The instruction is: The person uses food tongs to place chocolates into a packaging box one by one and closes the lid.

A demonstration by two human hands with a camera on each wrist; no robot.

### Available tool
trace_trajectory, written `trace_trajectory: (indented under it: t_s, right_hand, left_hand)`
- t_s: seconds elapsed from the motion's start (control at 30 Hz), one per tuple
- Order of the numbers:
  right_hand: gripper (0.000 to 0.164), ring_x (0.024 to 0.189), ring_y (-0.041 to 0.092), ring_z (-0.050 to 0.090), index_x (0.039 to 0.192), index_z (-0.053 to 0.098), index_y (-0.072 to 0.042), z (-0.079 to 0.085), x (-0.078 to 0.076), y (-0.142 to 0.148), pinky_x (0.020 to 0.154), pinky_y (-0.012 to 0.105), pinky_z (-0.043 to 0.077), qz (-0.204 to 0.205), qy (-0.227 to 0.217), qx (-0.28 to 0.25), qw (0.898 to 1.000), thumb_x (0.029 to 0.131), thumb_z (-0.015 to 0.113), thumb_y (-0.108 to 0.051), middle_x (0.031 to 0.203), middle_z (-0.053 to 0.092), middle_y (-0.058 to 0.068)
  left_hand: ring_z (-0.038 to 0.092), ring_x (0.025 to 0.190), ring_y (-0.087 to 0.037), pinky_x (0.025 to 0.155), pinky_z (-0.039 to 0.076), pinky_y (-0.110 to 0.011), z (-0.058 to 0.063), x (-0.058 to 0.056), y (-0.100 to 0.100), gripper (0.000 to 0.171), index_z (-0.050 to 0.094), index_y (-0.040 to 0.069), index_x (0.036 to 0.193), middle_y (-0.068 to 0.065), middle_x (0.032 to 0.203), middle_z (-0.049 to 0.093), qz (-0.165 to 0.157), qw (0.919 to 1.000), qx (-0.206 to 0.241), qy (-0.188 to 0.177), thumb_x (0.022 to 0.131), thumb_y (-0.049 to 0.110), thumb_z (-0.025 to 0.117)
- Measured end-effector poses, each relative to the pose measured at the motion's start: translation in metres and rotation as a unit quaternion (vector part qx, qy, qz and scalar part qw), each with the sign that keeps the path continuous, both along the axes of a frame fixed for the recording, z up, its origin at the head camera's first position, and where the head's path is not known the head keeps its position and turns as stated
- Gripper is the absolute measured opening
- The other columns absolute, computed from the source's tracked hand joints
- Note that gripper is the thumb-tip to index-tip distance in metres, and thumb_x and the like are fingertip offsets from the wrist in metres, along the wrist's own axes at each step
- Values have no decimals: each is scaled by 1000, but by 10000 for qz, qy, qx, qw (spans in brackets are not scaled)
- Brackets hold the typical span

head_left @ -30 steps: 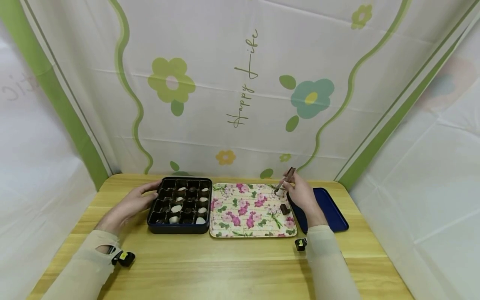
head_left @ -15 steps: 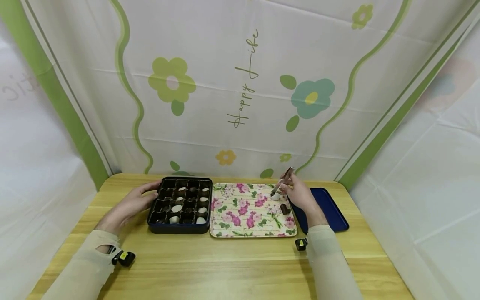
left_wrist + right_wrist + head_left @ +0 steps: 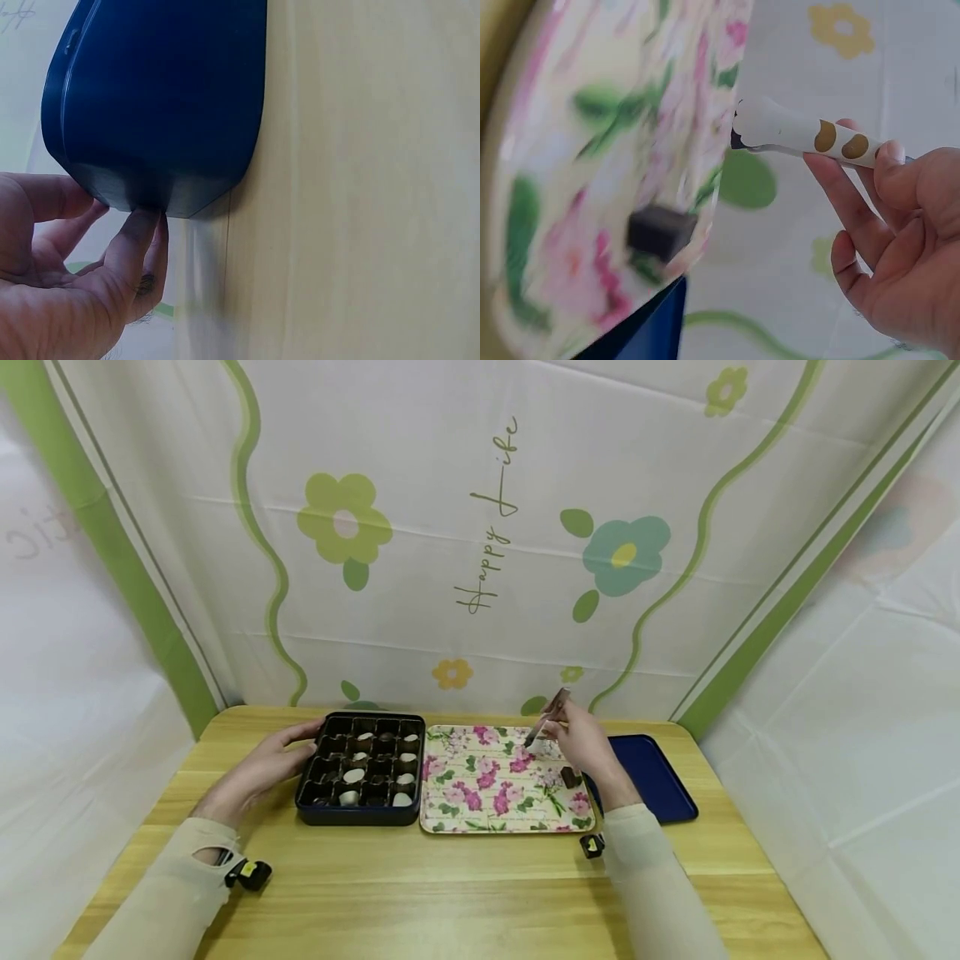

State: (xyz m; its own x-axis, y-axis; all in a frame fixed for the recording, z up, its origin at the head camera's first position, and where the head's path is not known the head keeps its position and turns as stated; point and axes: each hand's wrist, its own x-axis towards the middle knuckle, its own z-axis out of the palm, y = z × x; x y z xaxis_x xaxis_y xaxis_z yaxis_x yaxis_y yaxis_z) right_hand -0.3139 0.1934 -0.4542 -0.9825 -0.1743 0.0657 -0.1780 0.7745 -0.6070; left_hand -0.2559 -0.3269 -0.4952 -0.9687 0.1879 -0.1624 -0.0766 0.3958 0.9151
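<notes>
At the left, my left hand (image 3: 273, 764) rests its fingertips against the side wall of a dark blue box (image 3: 165, 97). Inside the box, a brown divided insert (image 3: 367, 725) holds several white and dark chocolates. My right hand (image 3: 588, 745) pinches slim tongs (image 3: 551, 714) above the far right part of a flowered tray (image 3: 457, 818). In the right wrist view the tongs (image 3: 840, 139) look white with gold ovals. A pale rounded piece (image 3: 761, 124) shows at their dark tip. One dark chocolate (image 3: 571, 777) lies near the tray's right edge.
A blue lid (image 3: 663, 781) lies right of the tray, partly behind my right forearm. Box, tray and lid stand in a row on a wooden table (image 3: 420, 893). A white flowered curtain (image 3: 420, 568) hangs right behind them.
The tongs have moved left over the tray with my right hand; a pale piece has come into view at their tip. My left hand and the box have stayed put.
</notes>
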Motion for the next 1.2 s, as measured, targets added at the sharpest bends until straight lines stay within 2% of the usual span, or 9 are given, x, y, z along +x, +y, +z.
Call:
trace_trajectory:
  t_s: [0.17, 0.33, 0.43, 0.57, 0.63, 0.73, 0.83, 0.97, 1.2]
  right_hand:
    - [20, 107, 24, 75, 130, 59, -19, 13, 4, -31, 86, 42, 63, 367, 305, 21, 9989, 111, 55, -21, 119, 72, 3]
    - [20, 107, 23, 76, 130, 60, -19, 27, 12, -69, 78, 37, 61, 738, 411, -26, 9964, 111, 55, -21, 112, 75, -4]
    - [19, 104, 23, 76, 129, 61, -21, 33, 15, -93, 71, 34, 58, 967, 430, -111, 9943, 110, 56, -22, 111, 77, -7]
    - [21, 100, 19, 76, 129, 63, -21, 38, 20, -126, 71, 28, 59, 1334, 601, -119, 9892, 109, 58, -22, 111, 78, -9]
    - [21, 99, 17, 76, 129, 63, -21, 40, 22, -141, 66, 26, 58, 1555, 594, -173, 9859, 109, 57, -21, 111, 78, -9]
    - [21, 91, 11, 74, 130, 62, -21, 43, 26, -165, 57, 24, 53, 1804, 562, -182, 9818, 110, 54, -21, 110, 78, -11]
    - [21, 74, 6, 65, 130, 61, -22, 44, 28, -187, 52, 22, 49, 1978, 631, -93, 9782, 110, 53, -23, 110, 78, -12]
    - [21, 61, 8, 56, 130, 60, -22, 44, 28, -213, 50, 19, 44, 2156, 692, -16, 9740, 111, 52, -24, 111, 78, -14]
    - [18, 85, 7, 70, 127, 59, -26, 39, 28, -248, 58, 17, 43, 2468, 717, -101, 9664, 112, 50, -22, 110, 76, -15]
  left_hand:
    - [35, 153, -47, 118, 47, -56, 0, 0, 0, 60, 22, 10, 169, -27, 175, 16, -11, 10000, 10, 4, 114, 16, 44]
    - [29, 156, -48, 120, 43, -62, 0, 1, 0, 61, 21, 12, 170, -26, 176, 13, -47, 10000, 47, -32, 114, 17, 44]
    - [30, 156, -48, 119, 44, -61, -1, 1, 0, 61, 20, 13, 170, -26, 176, 14, -49, 10000, 32, -28, 114, 17, 44]
    - [32, 155, -46, 118, 48, -55, -1, 1, 0, 60, 22, 12, 170, -25, 176, 15, -21, 10000, 23, 10, 114, 17, 45]
    - [33, 154, -45, 116, 51, -51, -1, 1, 0, 60, 22, 12, 170, -25, 176, 16, -15, 10000, 27, 31, 114, 17, 45]
    - [34, 154, -45, 113, 54, -42, -1, 2, 0, 60, 22, 12, 170, -25, 175, 16, -16, 10000, 63, 43, 114, 17, 44]
    - [35, 153, -45, 110, 56, -36, -1, 2, 0, 60, 22, 11, 170, -25, 175, 16, -16, 9999, 133, 17, 114, 16, 44]
    - [35, 153, -45, 111, 56, -39, -2, 2, 0, 60, 22, 11, 170, -26, 175, 16, -19, 9999, 108, 1, 114, 16, 44]
    - [36, 153, -45, 113, 54, -44, -1, 1, 0, 60, 22, 12, 170, -27, 175, 18, -70, 9999, 125, 12, 114, 19, 44]
